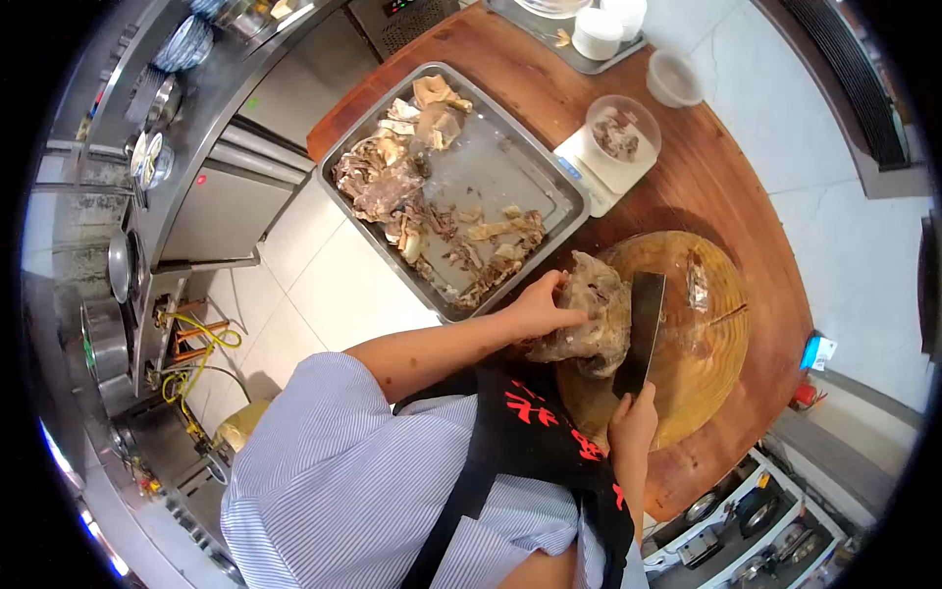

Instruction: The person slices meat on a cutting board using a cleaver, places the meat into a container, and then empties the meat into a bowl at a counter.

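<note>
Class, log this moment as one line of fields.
left hand: steadies meat chunk | right hand: grips cleaver | blade: beside chunk, over round chopping block | metal tray: meat scraps

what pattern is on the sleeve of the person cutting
The sleeve has thin blue and white stripes, best seen in the head view.

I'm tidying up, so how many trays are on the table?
2: a large tray holding meat, beside the scale, and another tray holding white tubs, cut off at the picture's top. More may lie out of view.
</note>
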### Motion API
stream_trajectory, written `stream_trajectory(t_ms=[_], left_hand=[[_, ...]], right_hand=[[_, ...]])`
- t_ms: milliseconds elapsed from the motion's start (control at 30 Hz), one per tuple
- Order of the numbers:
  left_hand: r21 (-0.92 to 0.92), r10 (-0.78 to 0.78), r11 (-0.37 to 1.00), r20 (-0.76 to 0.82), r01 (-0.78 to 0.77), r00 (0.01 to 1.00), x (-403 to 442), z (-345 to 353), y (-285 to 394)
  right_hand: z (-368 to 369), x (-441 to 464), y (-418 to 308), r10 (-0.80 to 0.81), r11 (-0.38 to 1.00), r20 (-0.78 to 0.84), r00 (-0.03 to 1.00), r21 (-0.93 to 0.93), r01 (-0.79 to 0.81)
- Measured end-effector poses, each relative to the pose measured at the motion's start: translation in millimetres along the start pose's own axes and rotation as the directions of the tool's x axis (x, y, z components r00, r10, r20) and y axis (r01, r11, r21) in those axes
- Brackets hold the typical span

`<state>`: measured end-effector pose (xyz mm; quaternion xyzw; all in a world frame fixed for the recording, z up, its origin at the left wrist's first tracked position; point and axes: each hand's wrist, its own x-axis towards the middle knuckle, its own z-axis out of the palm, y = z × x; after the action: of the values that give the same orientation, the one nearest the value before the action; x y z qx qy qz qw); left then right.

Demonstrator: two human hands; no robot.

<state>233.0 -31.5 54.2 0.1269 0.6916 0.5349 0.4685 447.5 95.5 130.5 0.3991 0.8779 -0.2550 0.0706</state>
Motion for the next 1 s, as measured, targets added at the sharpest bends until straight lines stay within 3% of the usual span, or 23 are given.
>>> stream_trajectory(t_ms=[67,167,300,467,567,600,633,700,767,833,900,967,1000], left_hand=[[-0.267,-0.099,0.957,0.075,0.115,0.992,10,-11,-9],[-0.562,-0.236,0.789,0.097,0.249,0.967,16,-40,-27],[-0.785,-0.133,0.617,-0.050,0.043,0.990,20,-103,-18],[-0.725,-0.151,0.665,-0.364,-0.178,0.919,40,-171,2],[-0.217,-0.120,0.976,-0.490,0.012,0.863,51,-197,6],[0.035,0.066,0.998,-0.490,-0.056,0.869,54,-209,4],[0.285,0.096,0.957,-0.489,0.055,0.867,61,-223,4],[0.702,0.156,0.665,-0.464,0.254,0.872,65,-243,42],[0.826,0.531,0.548,-0.466,0.132,0.708,89,-261,58],[0.909,0.567,0.379,-0.375,0.172,0.733,136,-288,58],[0.955,0.519,0.215,-0.291,0.207,0.804,180,-307,55],[0.953,0.536,0.097,-0.294,0.287,0.792,203,-308,59],[0.920,0.372,0.124,-0.390,0.371,0.843,198,-300,80]], right_hand=[[0,-1,-4,0.011,1.000,-0.007,1.000,-0.007,-0.011],[2,-1,-11,0.034,0.998,-0.021,0.999,-0.055,-0.035],[9,-4,-16,0.061,0.997,-0.026,0.998,-0.039,-0.062],[13,-4,-24,0.098,0.994,-0.030,0.995,-0.045,-0.099],[13,-5,-28,0.124,0.991,-0.030,0.992,-0.039,-0.125],[14,-6,-27,0.120,0.992,-0.034,0.992,-0.038,-0.121],[14,-5,-28,0.116,0.992,-0.040,0.992,-0.037,-0.117],[12,-3,-32,0.105,0.994,-0.049,0.993,-0.033,-0.107],[13,-4,-36,0.131,0.990,-0.024,0.991,-0.058,-0.132],[10,-5,-38,0.198,0.973,-0.002,0.980,-0.117,-0.197],[7,-7,-32,0.155,0.976,-0.003,0.988,-0.152,-0.154],[8,-6,-24,0.194,0.973,0.041,0.980,-0.139,-0.186],[2,-7,-32,0.233,0.968,0.036,0.972,-0.106,-0.228]])
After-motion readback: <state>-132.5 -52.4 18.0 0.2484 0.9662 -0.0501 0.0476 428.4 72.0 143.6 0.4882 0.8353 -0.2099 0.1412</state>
